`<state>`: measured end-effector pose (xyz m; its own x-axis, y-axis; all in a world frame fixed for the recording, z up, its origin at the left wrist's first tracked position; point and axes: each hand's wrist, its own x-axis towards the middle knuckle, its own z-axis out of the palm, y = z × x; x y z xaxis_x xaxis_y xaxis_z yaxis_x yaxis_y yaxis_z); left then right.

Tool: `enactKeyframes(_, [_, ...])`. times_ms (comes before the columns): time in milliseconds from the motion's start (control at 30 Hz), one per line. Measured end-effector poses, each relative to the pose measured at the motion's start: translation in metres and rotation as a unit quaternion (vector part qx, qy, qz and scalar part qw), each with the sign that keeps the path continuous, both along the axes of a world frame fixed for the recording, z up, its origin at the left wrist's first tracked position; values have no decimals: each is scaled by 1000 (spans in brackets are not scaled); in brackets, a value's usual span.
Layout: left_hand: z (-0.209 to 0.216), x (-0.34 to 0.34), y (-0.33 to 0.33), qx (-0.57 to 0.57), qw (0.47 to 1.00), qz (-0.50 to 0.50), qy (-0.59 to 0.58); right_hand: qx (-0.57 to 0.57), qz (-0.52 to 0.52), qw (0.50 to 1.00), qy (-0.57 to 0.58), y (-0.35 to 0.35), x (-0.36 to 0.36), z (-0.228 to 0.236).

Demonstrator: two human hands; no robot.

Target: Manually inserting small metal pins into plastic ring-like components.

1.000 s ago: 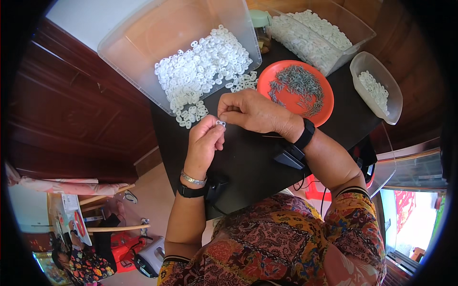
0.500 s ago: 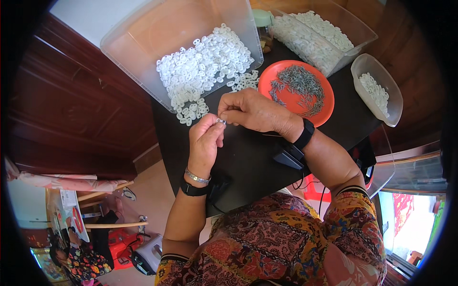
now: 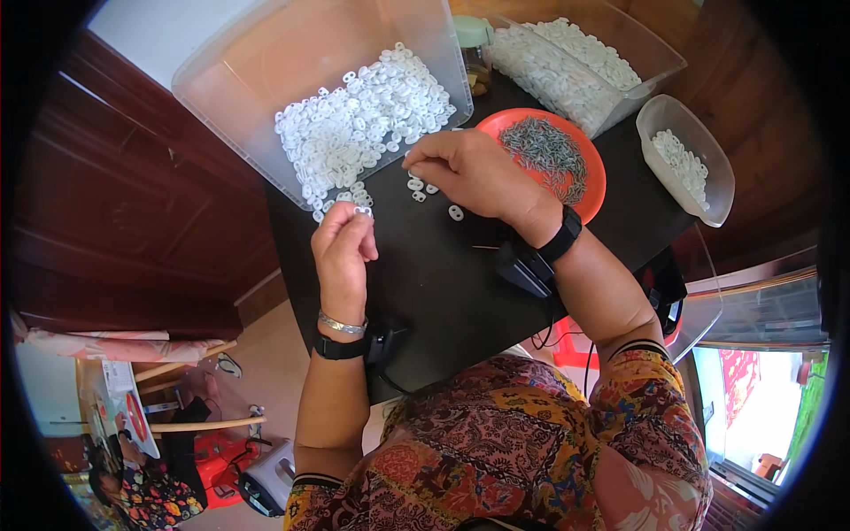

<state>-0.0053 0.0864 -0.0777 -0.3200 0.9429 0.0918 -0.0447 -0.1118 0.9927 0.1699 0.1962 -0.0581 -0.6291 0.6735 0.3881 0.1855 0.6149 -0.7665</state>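
**Operator:** State the grip. Clock reference: centre at the left hand's fingertips, 12 o'clock directly away from the wearer's body.

**Technician:** The left hand (image 3: 343, 246) pinches one white two-hole oval link (image 3: 362, 211) between thumb and index finger. The link sits at the fingertips, just short of a small cluster of loose links (image 3: 357, 190) at 12 o'clock.

**Operator:** Right hand?

**Technician:** The right hand (image 3: 474, 177) is apart from the left, its fingertips between 1 and 2 o'clock. Thumb and index finger are drawn close together; I cannot tell whether anything is between them. A few separate links (image 3: 418, 196) lie just below those fingertips, at 2 o'clock; a single link (image 3: 456, 212) lies at 3 o'clock.

**Operator:** List the surrounding containers.

**Technician:** At 12 o'clock, a large translucent plastic bin (image 3: 257, 66) contains a heap of white links (image 3: 354, 124). At 1 o'clock stands a jar (image 3: 476, 66) with a pale green lid. Between 2 and 3 o'clock, a round orange-red plate (image 3: 598, 173) carries grey pins (image 3: 542, 146). Farther out at 2 o'clock is a second clear bin (image 3: 653, 81), filled with white pieces. Near 3 o'clock, outermost, a small translucent tray (image 3: 660, 113) holds further white pieces.

**Operator:** Supporting surface?

**Technician:** A dark tabletop (image 3: 443, 301).
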Motion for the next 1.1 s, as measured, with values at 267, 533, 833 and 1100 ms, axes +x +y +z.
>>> enactKeyframes(267, [0,-3,1,-11,999,19,-26,178,14,952,-247,-7,11,1])
enactKeyframes(533, [0,-3,2,-15,999,21,-32,251,0,898,-361,-11,7,-7])
enactKeyframes(833, [-4,-6,1,-17,1000,-19,9,218,10,942,-254,-10,-3,-13])
enactKeyframes(1100, [5,1,-6,33,996,-63,-58,-234,137,957,107,-10,-12,-9])
